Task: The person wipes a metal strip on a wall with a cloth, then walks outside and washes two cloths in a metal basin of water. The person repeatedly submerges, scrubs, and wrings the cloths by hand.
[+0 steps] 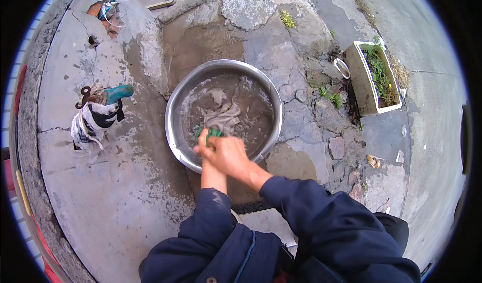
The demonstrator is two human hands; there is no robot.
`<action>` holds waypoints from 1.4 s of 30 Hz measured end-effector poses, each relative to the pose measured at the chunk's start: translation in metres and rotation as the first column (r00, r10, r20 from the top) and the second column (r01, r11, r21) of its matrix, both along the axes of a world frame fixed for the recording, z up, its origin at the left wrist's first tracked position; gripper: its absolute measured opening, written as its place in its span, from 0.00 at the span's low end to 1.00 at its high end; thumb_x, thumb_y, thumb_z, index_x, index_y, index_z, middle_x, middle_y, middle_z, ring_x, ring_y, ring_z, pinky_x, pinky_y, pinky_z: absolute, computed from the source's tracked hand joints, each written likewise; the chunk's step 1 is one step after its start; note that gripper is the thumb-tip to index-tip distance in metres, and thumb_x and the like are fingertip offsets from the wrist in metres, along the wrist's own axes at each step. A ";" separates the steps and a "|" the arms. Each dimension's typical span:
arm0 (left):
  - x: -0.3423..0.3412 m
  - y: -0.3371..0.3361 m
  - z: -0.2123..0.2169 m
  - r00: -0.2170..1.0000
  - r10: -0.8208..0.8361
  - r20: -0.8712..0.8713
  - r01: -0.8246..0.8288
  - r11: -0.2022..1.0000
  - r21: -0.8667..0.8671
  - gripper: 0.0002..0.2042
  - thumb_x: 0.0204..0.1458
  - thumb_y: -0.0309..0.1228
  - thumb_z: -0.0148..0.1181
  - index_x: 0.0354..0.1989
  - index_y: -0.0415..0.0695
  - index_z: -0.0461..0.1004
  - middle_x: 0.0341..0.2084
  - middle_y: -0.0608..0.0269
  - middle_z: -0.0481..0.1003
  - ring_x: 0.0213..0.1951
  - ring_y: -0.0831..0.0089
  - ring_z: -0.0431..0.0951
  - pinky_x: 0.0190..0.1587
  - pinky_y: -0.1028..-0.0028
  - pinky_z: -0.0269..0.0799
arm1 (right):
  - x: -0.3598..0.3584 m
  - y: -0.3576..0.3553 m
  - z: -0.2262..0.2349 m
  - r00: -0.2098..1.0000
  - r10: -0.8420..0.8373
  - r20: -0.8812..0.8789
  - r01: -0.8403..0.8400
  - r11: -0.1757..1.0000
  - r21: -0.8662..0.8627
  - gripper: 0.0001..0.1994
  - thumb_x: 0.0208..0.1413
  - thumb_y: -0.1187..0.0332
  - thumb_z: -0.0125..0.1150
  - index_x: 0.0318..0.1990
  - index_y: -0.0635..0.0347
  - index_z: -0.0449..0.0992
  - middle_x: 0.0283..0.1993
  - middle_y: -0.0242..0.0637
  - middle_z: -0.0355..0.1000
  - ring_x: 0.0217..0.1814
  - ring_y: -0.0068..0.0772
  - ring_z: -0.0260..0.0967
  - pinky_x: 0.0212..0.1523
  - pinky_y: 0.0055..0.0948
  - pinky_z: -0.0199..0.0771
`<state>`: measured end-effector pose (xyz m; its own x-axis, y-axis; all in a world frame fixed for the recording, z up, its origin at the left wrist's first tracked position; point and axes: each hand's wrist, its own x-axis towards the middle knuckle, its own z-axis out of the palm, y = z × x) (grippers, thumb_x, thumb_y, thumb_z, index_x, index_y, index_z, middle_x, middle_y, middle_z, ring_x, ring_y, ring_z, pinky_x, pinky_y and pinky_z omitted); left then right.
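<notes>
A wide metal basin [174, 117] holds murky brown water. In it, a wet grey cloth [226, 113] with a green part [215, 132] hangs down into the water from my hands. My right hand [229, 155] is closed at the cloth's near end and crosses over my left hand [205, 150]. Close against it, my left hand is closed on the same end, its fingers partly hidden by the right. Both hands are over the basin's near rim and slightly blurred.
At the left stands a wrapped outdoor tap [93, 122] with a teal spout [119, 93]. Teal and white bits sit in a broken hole [108, 17] at the upper left. To the right, a white planter box [365, 84] of green plants rests by cracked stone paving [337, 147].
</notes>
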<state>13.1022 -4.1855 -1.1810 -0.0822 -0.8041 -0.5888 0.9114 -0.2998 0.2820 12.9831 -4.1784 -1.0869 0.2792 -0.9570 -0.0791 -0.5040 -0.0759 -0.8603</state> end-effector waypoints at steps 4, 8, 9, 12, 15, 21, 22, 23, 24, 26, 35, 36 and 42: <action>-0.049 -0.011 0.027 0.970 -0.017 0.243 -0.080 0.921 0.382 0.25 0.66 0.55 0.44 0.49 0.46 0.76 0.47 0.60 0.78 0.47 0.61 0.79 0.55 0.58 0.75 | -0.023 -0.056 -0.024 0.970 -0.233 -0.072 0.219 0.962 -0.164 0.19 0.60 0.54 0.61 0.25 0.59 0.82 0.25 0.52 0.76 0.29 0.58 0.77 0.33 0.49 0.77; -0.077 -0.020 0.067 0.943 -0.075 0.325 0.051 0.995 0.081 0.39 0.62 0.67 0.40 0.66 0.43 0.65 0.64 0.50 0.68 0.66 0.56 0.67 0.67 0.49 0.62 | -0.061 -0.097 -0.056 0.914 -0.346 -0.210 0.356 0.935 0.007 0.23 0.62 0.49 0.61 0.27 0.62 0.82 0.26 0.54 0.76 0.33 0.58 0.77 0.37 0.52 0.74; -0.075 -0.020 0.072 0.939 -0.093 0.330 0.025 0.979 0.205 0.41 0.61 0.68 0.39 0.67 0.43 0.64 0.66 0.49 0.66 0.67 0.54 0.66 0.67 0.46 0.59 | -0.067 -0.100 -0.061 0.935 -0.287 -0.207 0.299 0.954 0.031 0.26 0.62 0.46 0.60 0.29 0.64 0.81 0.28 0.55 0.77 0.36 0.60 0.77 0.39 0.52 0.73; -0.059 -0.014 0.075 0.899 -0.226 0.374 0.048 0.902 0.428 0.49 0.57 0.74 0.32 0.74 0.44 0.53 0.74 0.46 0.53 0.73 0.47 0.53 0.69 0.31 0.34 | -0.070 -0.092 -0.065 0.958 -0.249 -0.145 0.264 0.959 0.099 0.23 0.57 0.50 0.68 0.41 0.65 0.77 0.42 0.57 0.78 0.43 0.60 0.78 0.44 0.51 0.77; -0.041 -0.006 0.065 0.904 -0.208 0.373 -0.028 0.842 0.538 0.45 0.62 0.68 0.29 0.78 0.45 0.44 0.77 0.44 0.41 0.77 0.46 0.40 0.68 0.30 0.16 | -0.056 -0.072 -0.055 0.971 -0.007 -0.239 0.043 0.988 0.145 0.28 0.51 0.55 0.74 0.52 0.64 0.70 0.50 0.56 0.76 0.45 0.60 0.78 0.47 0.50 0.79; -0.016 0.002 0.049 0.973 0.045 0.227 -0.140 0.896 0.422 0.35 0.63 0.62 0.41 0.62 0.43 0.70 0.60 0.47 0.72 0.63 0.48 0.70 0.65 0.41 0.61 | -0.019 -0.026 -0.022 0.993 0.064 0.102 -0.043 0.980 -0.196 0.06 0.54 0.72 0.61 0.33 0.66 0.73 0.31 0.59 0.76 0.34 0.63 0.76 0.37 0.55 0.74; -0.012 0.002 0.049 0.939 0.076 0.336 -0.201 0.912 0.356 0.29 0.61 0.58 0.51 0.52 0.41 0.75 0.46 0.50 0.79 0.49 0.55 0.79 0.56 0.54 0.74 | -0.016 -0.019 -0.015 0.985 0.100 0.139 -0.077 0.983 -0.166 0.05 0.56 0.72 0.59 0.33 0.66 0.73 0.30 0.59 0.76 0.33 0.64 0.75 0.37 0.57 0.73; -0.010 0.002 0.048 0.937 0.039 0.348 -0.127 0.964 0.235 0.26 0.61 0.57 0.53 0.45 0.42 0.76 0.40 0.54 0.79 0.44 0.58 0.80 0.52 0.57 0.76 | -0.013 -0.013 -0.009 0.966 0.163 0.201 -0.130 0.977 -0.167 0.05 0.57 0.73 0.58 0.33 0.65 0.73 0.28 0.59 0.75 0.32 0.66 0.75 0.37 0.58 0.73; -0.007 0.001 0.048 0.965 0.010 0.264 -0.067 0.976 0.208 0.23 0.61 0.55 0.55 0.38 0.44 0.76 0.34 0.57 0.79 0.39 0.61 0.80 0.48 0.59 0.77 | -0.012 -0.008 -0.003 0.976 0.129 0.176 -0.115 0.989 -0.090 0.05 0.58 0.72 0.57 0.34 0.66 0.73 0.28 0.59 0.75 0.33 0.66 0.75 0.37 0.58 0.73; -0.005 -0.001 0.045 0.965 -0.028 0.260 -0.028 0.978 0.209 0.21 0.61 0.54 0.54 0.31 0.48 0.75 0.30 0.60 0.78 0.36 0.64 0.80 0.45 0.61 0.78 | -0.009 -0.001 0.009 0.976 0.084 0.203 -0.071 0.995 -0.071 0.06 0.59 0.72 0.55 0.35 0.66 0.74 0.28 0.60 0.75 0.34 0.66 0.75 0.38 0.58 0.73; -0.024 -0.015 0.024 0.950 0.065 0.306 -0.123 0.977 0.176 0.14 0.59 0.40 0.53 0.43 0.43 0.77 0.36 0.60 0.79 0.40 0.64 0.81 0.47 0.63 0.78 | -0.018 -0.058 -0.008 0.989 -0.100 0.105 0.113 0.986 -0.120 0.08 0.62 0.64 0.59 0.37 0.60 0.76 0.25 0.55 0.75 0.31 0.63 0.76 0.34 0.54 0.76; -0.025 -0.015 0.026 0.943 0.024 0.333 -0.103 0.969 0.222 0.12 0.59 0.38 0.54 0.42 0.44 0.78 0.37 0.60 0.79 0.41 0.64 0.81 0.47 0.63 0.78 | -0.026 -0.071 -0.017 0.985 -0.163 0.061 0.167 0.983 -0.080 0.11 0.62 0.61 0.60 0.38 0.60 0.76 0.27 0.55 0.77 0.33 0.62 0.77 0.36 0.54 0.77; -0.008 -0.006 0.050 0.278 -0.453 0.847 0.088 0.890 0.447 0.22 0.55 0.45 0.64 0.45 0.36 0.78 0.41 0.51 0.80 0.40 0.56 0.80 0.46 0.61 0.74 | -0.052 -0.109 -0.049 0.922 -0.133 -0.362 0.191 0.973 0.128 0.34 0.58 0.39 0.61 0.53 0.65 0.77 0.49 0.55 0.78 0.53 0.56 0.77 0.54 0.47 0.75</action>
